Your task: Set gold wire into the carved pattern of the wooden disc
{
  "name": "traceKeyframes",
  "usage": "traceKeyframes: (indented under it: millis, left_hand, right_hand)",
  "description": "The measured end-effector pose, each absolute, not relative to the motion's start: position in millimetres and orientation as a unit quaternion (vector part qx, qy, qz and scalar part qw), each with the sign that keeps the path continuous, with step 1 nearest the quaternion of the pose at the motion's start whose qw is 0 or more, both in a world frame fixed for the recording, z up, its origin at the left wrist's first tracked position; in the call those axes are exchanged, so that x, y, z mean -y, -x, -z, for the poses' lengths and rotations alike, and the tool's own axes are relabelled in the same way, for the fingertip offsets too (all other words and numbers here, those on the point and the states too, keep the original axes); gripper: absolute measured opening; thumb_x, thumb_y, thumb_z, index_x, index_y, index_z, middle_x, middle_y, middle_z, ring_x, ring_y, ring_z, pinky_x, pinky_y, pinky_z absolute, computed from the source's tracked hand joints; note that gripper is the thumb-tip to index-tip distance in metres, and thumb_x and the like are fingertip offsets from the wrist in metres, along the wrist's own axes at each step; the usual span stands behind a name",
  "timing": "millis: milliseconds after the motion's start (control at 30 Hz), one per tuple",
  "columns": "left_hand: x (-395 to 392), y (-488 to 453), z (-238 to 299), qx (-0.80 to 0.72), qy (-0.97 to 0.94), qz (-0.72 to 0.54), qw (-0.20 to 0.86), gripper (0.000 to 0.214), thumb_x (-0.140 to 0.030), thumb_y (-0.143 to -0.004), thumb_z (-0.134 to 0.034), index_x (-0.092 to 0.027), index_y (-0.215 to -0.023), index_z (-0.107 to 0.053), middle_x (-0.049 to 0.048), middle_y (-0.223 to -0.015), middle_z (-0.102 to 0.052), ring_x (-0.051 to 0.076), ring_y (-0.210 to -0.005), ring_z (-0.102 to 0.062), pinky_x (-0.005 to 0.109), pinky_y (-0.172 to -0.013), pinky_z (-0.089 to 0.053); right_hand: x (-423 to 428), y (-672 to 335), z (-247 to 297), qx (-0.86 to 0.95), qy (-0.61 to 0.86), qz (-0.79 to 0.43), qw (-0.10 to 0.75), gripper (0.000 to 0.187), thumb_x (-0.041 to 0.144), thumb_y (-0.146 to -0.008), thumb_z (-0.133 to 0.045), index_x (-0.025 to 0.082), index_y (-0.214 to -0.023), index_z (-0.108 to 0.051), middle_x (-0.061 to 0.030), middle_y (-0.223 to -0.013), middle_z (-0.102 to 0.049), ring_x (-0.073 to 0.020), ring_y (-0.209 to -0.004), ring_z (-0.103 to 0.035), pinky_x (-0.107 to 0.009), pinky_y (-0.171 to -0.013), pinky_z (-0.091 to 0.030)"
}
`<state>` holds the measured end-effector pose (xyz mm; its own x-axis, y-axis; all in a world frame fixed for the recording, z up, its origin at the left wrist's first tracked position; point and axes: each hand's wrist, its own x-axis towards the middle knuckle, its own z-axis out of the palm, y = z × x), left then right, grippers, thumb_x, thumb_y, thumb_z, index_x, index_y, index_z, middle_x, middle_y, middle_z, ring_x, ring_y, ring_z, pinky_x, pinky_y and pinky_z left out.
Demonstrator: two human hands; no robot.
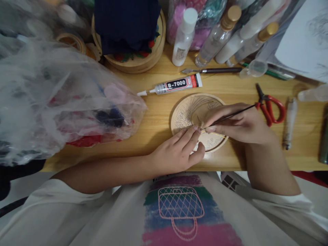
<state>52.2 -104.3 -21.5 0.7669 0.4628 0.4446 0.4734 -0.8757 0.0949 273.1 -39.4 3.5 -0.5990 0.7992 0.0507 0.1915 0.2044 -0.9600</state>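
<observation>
A round wooden plate [179, 112] with fine line drawings lies on the table under both hands. My right hand [238, 123] is closed around a slim dark tool [234, 113], whose tip points down-left at the plate's middle; its exact kind is unclear. My left hand [179, 148] rests over the plate's lower left, fingers stretched out and thumb apart. Its fingertips meet those of my right hand at the tool's tip. A thin gold wire [216, 134] runs across the plate below the right fingers. Whatever lies between the fingertips is too small to make out.
Above the plate lie a B-7000 glue tube [176, 84] and a palette knife [217, 70]. Red-handled pliers [271, 106] and a pale pen-like tool [290, 123] are at right. Several bottles [184, 37] stand behind. A clear plastic bag [89, 99] fills the left.
</observation>
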Motion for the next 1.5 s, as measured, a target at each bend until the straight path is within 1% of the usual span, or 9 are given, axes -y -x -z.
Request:
traceKeyframes:
  millis: [100,267,433,533,667,800,900,1067,1500]
  left_hand:
    - [104,-52,21,0.248,0.939,0.237,0.013,0.013,-0.021,-0.098,-0.053,-0.011,-0.105,-0.057,0.0200,-0.119,-0.071,0.030,-0.115,-0.069,0.037,-0.098,-0.055]
    - [103,-50,24,0.251,0.937,0.243,-0.002,0.018,-0.028,-0.098,-0.054,-0.012,-0.107,-0.059,0.0176,-0.122,-0.071,0.028,-0.118,-0.067,0.038,-0.101,-0.053]
    - [96,-47,24,0.247,0.928,0.259,-0.101,0.024,-0.029,-0.098,-0.052,-0.008,-0.107,-0.063,0.0193,-0.121,-0.070,0.029,-0.119,-0.065,0.041,-0.100,-0.053]
    - [88,-44,18,0.262,0.881,0.311,-0.242,0.023,-0.027,-0.099,-0.053,-0.008,-0.108,-0.064,0.0192,-0.120,-0.070,0.027,-0.120,-0.064,0.043,-0.101,-0.053]
    - [75,-40,8,0.322,0.718,0.369,-0.494,0.015,-0.022,-0.096,-0.058,-0.016,-0.106,-0.068,0.0105,-0.112,-0.073,0.017,-0.109,-0.068,0.033,-0.096,-0.055]
    - [66,-41,1,0.352,0.496,0.308,-0.731,0.018,-0.032,-0.089,-0.067,-0.015,-0.093,-0.073,0.0076,-0.094,-0.077,0.017,-0.090,-0.073,0.030,-0.082,-0.057]
    - [64,-44,0,0.346,0.359,0.279,-0.821,0.027,-0.039,-0.080,-0.077,-0.013,-0.086,-0.074,0.0076,-0.083,-0.077,0.018,-0.081,-0.074,0.032,-0.078,-0.057]
    - [63,-45,1,0.329,0.262,0.256,-0.870,0.032,-0.041,-0.070,-0.087,-0.013,-0.079,-0.074,0.0058,-0.075,-0.075,0.015,-0.071,-0.071,0.030,-0.074,-0.056]
    - [64,-45,0,0.312,0.203,0.228,-0.900,0.028,-0.037,-0.068,-0.089,-0.014,-0.075,-0.074,0.0051,-0.074,-0.075,0.015,-0.069,-0.072,0.026,-0.067,-0.055]
  right_hand:
    - [40,-273,-4,0.697,0.343,-0.552,0.304,0.007,0.018,-0.081,-0.076,0.022,-0.087,-0.075,0.0000,-0.077,-0.073,-0.0110,-0.069,-0.069,-0.020,-0.062,-0.056]
    - [42,-271,-5,0.649,0.341,-0.567,0.375,0.012,0.014,-0.079,-0.077,0.021,-0.088,-0.076,0.0004,-0.074,-0.072,-0.0088,-0.068,-0.067,-0.017,-0.061,-0.054]
    - [45,-273,-6,0.643,0.345,-0.562,0.390,0.015,0.012,-0.079,-0.077,0.022,-0.091,-0.077,0.0002,-0.074,-0.071,-0.0095,-0.069,-0.066,-0.019,-0.063,-0.053]
    - [47,-273,-8,0.656,0.329,-0.558,0.388,0.019,0.010,-0.080,-0.076,0.023,-0.094,-0.077,-0.0007,-0.080,-0.073,-0.0108,-0.075,-0.067,-0.022,-0.069,-0.055]
    - [50,-269,-11,0.668,0.310,-0.544,0.402,0.013,0.017,-0.081,-0.077,0.023,-0.093,-0.077,-0.0009,-0.077,-0.073,-0.0127,-0.072,-0.068,-0.025,-0.066,-0.056]
    - [50,-262,-13,0.677,0.281,-0.544,0.408,0.012,0.015,-0.081,-0.076,0.020,-0.091,-0.076,-0.0029,-0.078,-0.075,-0.0120,-0.071,-0.069,-0.024,-0.064,-0.056]
    - [50,-260,-13,0.684,0.268,-0.541,0.409,0.011,0.013,-0.081,-0.076,0.019,-0.091,-0.076,-0.0032,-0.078,-0.075,-0.0113,-0.072,-0.070,-0.022,-0.065,-0.057]
    - [50,-261,-12,0.692,0.276,-0.524,0.414,0.009,0.014,-0.080,-0.076,0.018,-0.088,-0.075,-0.0028,-0.076,-0.074,-0.0115,-0.070,-0.069,-0.022,-0.062,-0.056]
    - [50,-257,-14,0.692,0.255,-0.537,0.409,0.010,0.013,-0.082,-0.075,0.018,-0.091,-0.075,-0.0024,-0.077,-0.074,-0.0112,-0.070,-0.070,-0.021,-0.065,-0.057]
